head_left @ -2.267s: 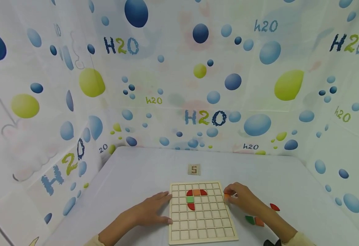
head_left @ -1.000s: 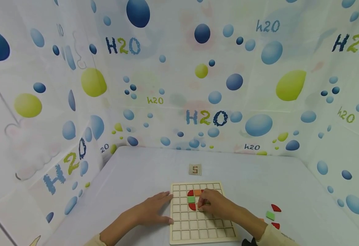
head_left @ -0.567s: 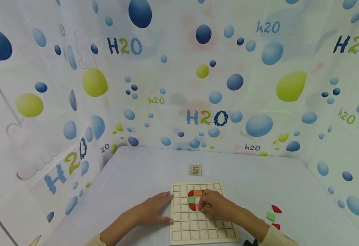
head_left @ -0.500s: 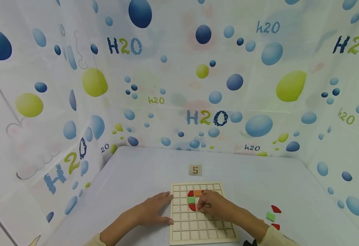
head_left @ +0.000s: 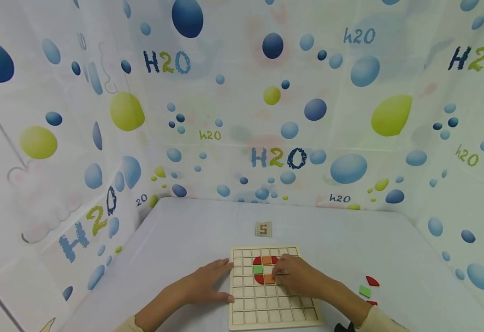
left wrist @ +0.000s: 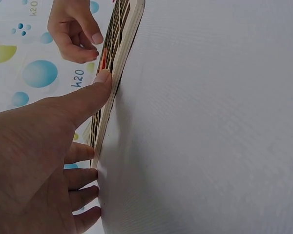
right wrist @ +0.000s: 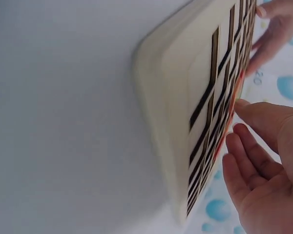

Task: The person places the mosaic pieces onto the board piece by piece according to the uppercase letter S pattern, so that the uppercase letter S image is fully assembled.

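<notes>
A wooden grid board point(head_left: 250, 317) lies on the white table. In it sit an orange tile point(head_left: 266, 260), a green square tile point(head_left: 258, 269), red quarter-round tiles point(head_left: 258, 279) and a lower orange tile point(head_left: 268, 279). My left hand point(head_left: 202, 282) rests against the board's left edge, fingers spread and fairly straight; the left wrist view shows the thumb point(left wrist: 90, 97) at the rim. My right hand point(head_left: 298, 275) is over the board, its fingertips beside the lower orange tile. In the right wrist view its thumb and fingers point(right wrist: 249, 156) stand apart with nothing between them. It hides part of the grid.
Loose on the table to the right are a red quarter-round piece point(head_left: 372, 281), a green square piece point(head_left: 364, 291) and another red piece point(head_left: 372, 303), partly behind the right sleeve. A small pattern card point(head_left: 263, 229) lies behind the board. A printed curtain point(head_left: 242, 115) surrounds the table.
My right hand came from the board's right edge with an orange tile, set it in a cell beside the lower red piece and drew slightly right, off it. My left hand stayed put.
</notes>
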A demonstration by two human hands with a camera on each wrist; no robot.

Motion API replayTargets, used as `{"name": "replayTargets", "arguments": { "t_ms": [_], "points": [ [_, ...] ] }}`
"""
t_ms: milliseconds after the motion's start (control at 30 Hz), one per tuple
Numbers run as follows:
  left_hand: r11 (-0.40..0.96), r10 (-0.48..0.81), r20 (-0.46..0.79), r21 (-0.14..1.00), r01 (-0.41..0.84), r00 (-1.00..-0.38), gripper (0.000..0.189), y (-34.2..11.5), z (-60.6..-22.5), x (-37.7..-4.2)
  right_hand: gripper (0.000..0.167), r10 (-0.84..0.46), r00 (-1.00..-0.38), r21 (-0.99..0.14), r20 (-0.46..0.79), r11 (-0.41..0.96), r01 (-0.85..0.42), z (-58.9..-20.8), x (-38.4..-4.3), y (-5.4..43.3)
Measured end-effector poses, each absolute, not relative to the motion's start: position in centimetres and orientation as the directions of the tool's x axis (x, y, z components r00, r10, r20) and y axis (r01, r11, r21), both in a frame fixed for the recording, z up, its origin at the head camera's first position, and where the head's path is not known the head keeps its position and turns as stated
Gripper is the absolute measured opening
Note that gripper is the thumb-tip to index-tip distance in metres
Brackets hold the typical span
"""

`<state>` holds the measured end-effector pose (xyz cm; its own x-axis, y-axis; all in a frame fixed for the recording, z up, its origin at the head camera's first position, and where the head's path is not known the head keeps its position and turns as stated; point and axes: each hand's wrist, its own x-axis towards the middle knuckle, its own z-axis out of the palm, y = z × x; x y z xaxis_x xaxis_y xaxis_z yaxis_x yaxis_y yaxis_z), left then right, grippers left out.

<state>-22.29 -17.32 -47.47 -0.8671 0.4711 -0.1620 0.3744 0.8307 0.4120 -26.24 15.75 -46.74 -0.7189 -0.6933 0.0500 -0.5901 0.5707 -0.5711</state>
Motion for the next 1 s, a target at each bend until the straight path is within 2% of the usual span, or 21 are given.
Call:
{"name": "replayTargets", "arguments": {
  "t_ms": [133,367,567,700,833,1000],
  "points": [
    [0.830,0.469,-0.162,0.418,0.370,-0.868,0.099,-17.4,-47.5,-22.3,0.012,-0.625,-0.780,-0.612,0.039,0.602,-0.513,-46.3,-26.2,18.5],
    [0.824,0.470,-0.169,0.435,0.363,-0.866,0.099,-17.3,-47.5,-22.3,0.025,-0.489,-0.863,-0.580,0.127,0.669,-0.465,-45.6,-26.1,25.4],
    [0.825,0.471,-0.159,0.427,0.370,-0.868,0.100,-17.4,-47.2,-22.2,0.037,-0.289,-0.956,-0.640,0.050,0.726,-0.253,-45.3,-25.8,31.6],
    [0.825,0.472,-0.159,0.428,0.370,-0.867,0.100,-17.4,-47.3,-22.3,0.045,-0.232,-0.969,-0.682,-0.082,0.722,-0.115,-46.0,-26.0,35.5],
    [0.825,0.470,-0.162,0.429,0.367,-0.868,0.099,-17.4,-47.4,-22.4,0.047,-0.210,-0.955,-0.690,-0.209,0.724,-0.009,-46.9,-26.2,38.1],
    [0.820,0.471,-0.165,0.443,0.362,-0.867,0.099,-17.3,-47.4,-22.3,0.045,-0.255,-0.938,-0.697,-0.234,0.716,-0.021,-47.7,-26.2,39.1]
  ]
}}
